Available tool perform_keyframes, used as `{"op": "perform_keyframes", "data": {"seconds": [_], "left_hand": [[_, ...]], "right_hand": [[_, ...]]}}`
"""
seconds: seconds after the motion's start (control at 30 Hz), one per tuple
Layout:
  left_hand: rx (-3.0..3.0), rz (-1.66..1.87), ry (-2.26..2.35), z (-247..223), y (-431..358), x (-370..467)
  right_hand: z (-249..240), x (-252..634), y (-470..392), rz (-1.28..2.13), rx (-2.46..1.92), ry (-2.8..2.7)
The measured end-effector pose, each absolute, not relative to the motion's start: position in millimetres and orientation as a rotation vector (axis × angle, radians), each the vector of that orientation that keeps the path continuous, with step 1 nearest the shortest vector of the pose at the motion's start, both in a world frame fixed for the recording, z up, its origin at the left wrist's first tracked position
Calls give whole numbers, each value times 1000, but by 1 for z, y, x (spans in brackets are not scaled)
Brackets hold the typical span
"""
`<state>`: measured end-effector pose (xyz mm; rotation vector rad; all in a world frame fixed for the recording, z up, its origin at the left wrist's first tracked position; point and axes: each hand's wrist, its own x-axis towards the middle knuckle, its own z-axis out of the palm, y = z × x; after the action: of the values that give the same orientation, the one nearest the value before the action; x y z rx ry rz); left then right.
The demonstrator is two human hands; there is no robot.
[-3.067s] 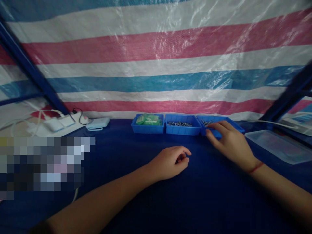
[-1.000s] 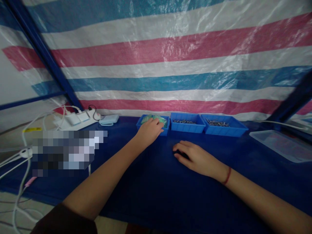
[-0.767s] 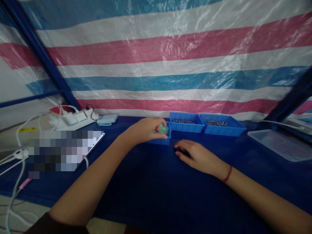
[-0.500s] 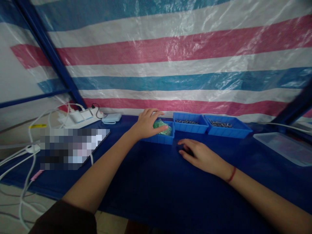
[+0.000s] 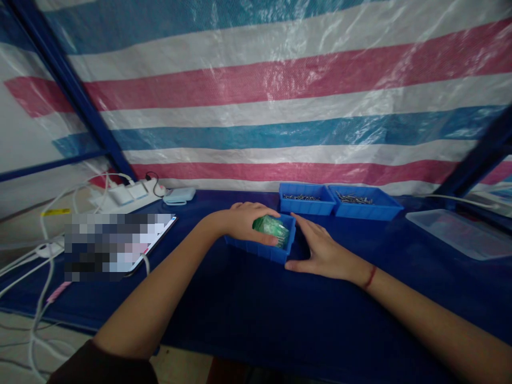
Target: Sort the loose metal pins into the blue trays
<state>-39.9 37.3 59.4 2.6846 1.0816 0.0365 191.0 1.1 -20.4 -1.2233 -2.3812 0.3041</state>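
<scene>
A blue plastic bin (image 5: 256,249) stands at the middle of the table, turned slightly. Inside it lies a green-tinted clear plastic bag (image 5: 272,228) that seems to hold small metal pieces. My left hand (image 5: 245,223) reaches over the bin from the left, fingers along the far side and thumb across the near side, closed around it; part of the grip is hidden. My right hand (image 5: 316,248) is at the bin's right end, thumb and fingers spread around the corner. Its fingertips are very close to the bin wall; whether they touch I cannot tell.
Two more blue bins, a left one (image 5: 308,207) and a right one (image 5: 366,209), hold metal screws or nails near the striped tarp (image 5: 256,96). A clear plastic lid (image 5: 456,234) lies to the right. On the left are a tablet (image 5: 156,240), a power strip (image 5: 140,200), cables and a light-blue case (image 5: 179,196).
The bin with the green bag has come nearer and turned slightly. My left hand has come down and closed over it. My right hand has spread its fingers at the bin's right end.
</scene>
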Motion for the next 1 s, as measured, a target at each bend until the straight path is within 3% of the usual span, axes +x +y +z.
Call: {"op": "perform_keyframes", "data": {"seconds": [0.23, 0.4, 0.57, 0.8, 1.0], "left_hand": [[2602, 102, 1133, 53, 27, -30], [2445, 354, 1199, 51, 30, -26], [2052, 677, 997, 45, 24, -13], [1546, 958, 734, 2, 14, 25], [1451, 1034, 836, -1, 14, 28]], "right_hand": [[-19, 178, -8, 462, -1170, -2272], [-4, 180, -9, 694, -1050, -2081], [22, 206, -4, 586, -997, -1933], [36, 211, -7, 467, -920, -1751], [37, 208, -10, 830, -1104, -1736]]}}
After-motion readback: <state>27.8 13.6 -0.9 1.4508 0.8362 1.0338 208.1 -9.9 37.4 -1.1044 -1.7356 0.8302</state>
